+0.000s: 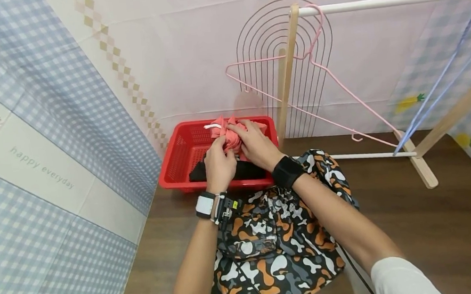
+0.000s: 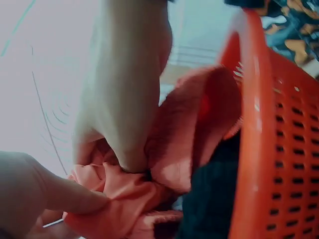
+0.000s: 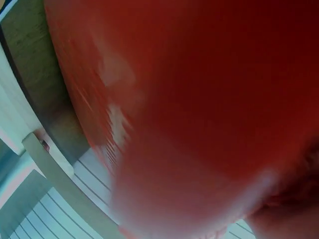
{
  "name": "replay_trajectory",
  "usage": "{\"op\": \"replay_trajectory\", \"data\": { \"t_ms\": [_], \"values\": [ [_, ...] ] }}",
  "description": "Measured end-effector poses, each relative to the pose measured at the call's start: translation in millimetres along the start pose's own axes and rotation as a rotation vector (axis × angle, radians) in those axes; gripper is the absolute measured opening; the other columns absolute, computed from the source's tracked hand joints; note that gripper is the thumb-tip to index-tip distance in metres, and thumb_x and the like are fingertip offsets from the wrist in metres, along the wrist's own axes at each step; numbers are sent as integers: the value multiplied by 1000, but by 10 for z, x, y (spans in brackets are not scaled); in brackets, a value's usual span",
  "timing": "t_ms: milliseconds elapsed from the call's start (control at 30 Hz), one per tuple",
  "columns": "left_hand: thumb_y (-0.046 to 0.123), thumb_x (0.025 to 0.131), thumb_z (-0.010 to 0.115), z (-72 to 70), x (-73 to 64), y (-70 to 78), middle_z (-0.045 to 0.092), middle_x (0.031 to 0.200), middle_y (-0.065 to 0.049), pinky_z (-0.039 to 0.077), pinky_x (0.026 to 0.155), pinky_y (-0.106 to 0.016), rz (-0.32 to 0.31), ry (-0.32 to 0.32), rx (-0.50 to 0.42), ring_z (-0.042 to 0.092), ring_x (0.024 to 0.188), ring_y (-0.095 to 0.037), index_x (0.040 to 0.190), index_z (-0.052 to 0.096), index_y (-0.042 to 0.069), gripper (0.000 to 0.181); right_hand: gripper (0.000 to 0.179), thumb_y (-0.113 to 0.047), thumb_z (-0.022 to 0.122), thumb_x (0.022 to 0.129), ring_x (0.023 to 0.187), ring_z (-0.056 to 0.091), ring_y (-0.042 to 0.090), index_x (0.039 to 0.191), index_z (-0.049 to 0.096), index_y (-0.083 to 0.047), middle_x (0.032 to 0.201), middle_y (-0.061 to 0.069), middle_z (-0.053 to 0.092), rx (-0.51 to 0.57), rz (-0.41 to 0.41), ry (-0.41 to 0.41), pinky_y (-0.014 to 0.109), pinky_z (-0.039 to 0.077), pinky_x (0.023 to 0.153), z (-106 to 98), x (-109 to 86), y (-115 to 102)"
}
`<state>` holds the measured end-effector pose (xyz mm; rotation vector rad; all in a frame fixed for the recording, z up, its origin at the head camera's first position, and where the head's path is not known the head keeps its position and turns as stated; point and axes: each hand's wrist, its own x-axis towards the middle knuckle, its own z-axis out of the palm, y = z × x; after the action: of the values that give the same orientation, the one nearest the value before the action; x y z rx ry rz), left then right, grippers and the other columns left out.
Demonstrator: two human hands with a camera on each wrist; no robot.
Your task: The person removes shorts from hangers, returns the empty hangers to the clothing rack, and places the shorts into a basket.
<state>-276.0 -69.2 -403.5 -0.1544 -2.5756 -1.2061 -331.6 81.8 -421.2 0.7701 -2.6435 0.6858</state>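
A coral-pink garment (image 1: 232,140), bunched up with a gathered band and a white cord, is between both hands over the red plastic basket (image 1: 169,165). My left hand (image 1: 220,165) pinches its near left part. From the right, my right hand (image 1: 258,144) grips the bunched fabric with fingers bent into its folds. In the left wrist view the gathered band (image 2: 174,144) forms a loop beside the right hand. Dark black fabric (image 1: 246,170) lies in the basket below. Blurred red basket wall (image 3: 174,89) fills most of the right wrist view.
Behind and right stands a clothes rack (image 1: 289,61) with a pink hanger (image 1: 317,63) and a blue hanger (image 1: 445,67). A camouflage-patterned garment (image 1: 278,242) spreads below the forearms, close to the basket. Checked cloth walls (image 1: 59,88) border the left side.
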Motion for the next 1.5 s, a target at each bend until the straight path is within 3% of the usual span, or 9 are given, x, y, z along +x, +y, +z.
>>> {"op": "replay_trajectory", "data": {
  "t_ms": [133,267,400,567,800,967,1100,1333,1500],
  "values": [
    [8,104,62,26,6,-32,67,137,-14,54,96,-60,-62,-25,123,65,121,-37,137,67,4,34,70,-9,61,103,151,33,50,167,34,-19,164,27,33,-116,19,-139,61,53,103,27,-29,-32],
    [24,106,63,52,-10,-45,59,142,-16,52,98,-62,-111,-109,274,55,130,-39,126,73,6,29,78,-21,61,105,155,20,56,171,18,-23,173,25,16,-212,65,-267,68,46,107,46,-94,-53],
    [33,105,62,72,-32,-68,57,138,-22,47,102,-63,-142,-174,395,49,133,-42,117,74,5,33,78,-30,55,109,158,10,54,172,9,-26,176,21,2,-184,122,-367,71,37,115,18,-165,-81],
    [34,107,59,75,-42,-116,58,129,-26,45,103,-63,-178,-206,510,51,126,-45,123,73,2,39,70,-44,46,112,158,10,54,171,13,-27,176,20,-2,-174,137,-471,70,28,120,-72,-212,-120],
    [45,107,56,101,-37,-161,60,128,-27,45,102,-63,-236,-336,560,53,122,-46,125,74,1,50,69,-51,36,113,154,21,56,171,14,-21,175,24,-3,-160,201,-607,62,28,124,-102,-220,-73],
    [45,107,57,115,-34,-159,63,130,-26,45,103,-62,-251,-363,555,55,122,-45,128,73,2,50,67,-50,34,113,154,25,53,171,13,-23,175,24,-2,-132,235,-659,62,34,121,-54,-209,-51],
    [43,107,57,109,9,-138,65,125,-25,46,101,-62,-255,-364,542,57,118,-45,128,70,0,50,64,-45,33,114,153,28,53,171,16,-22,175,25,0,-132,230,-664,64,36,118,-85,-155,-92],
    [46,106,57,64,-26,-149,60,139,-29,47,102,-65,-232,-322,519,57,123,-50,152,47,-6,70,59,-39,40,115,153,21,60,168,29,-16,173,29,4,-75,177,-446,64,28,123,-50,-247,-108],
    [48,106,58,8,-109,-169,54,150,-28,47,105,-65,-202,-304,490,53,133,-49,160,37,-6,79,60,-42,42,114,155,13,59,168,31,-16,174,27,4,-29,156,-365,66,28,122,-75,-419,-111]
  ]
}}
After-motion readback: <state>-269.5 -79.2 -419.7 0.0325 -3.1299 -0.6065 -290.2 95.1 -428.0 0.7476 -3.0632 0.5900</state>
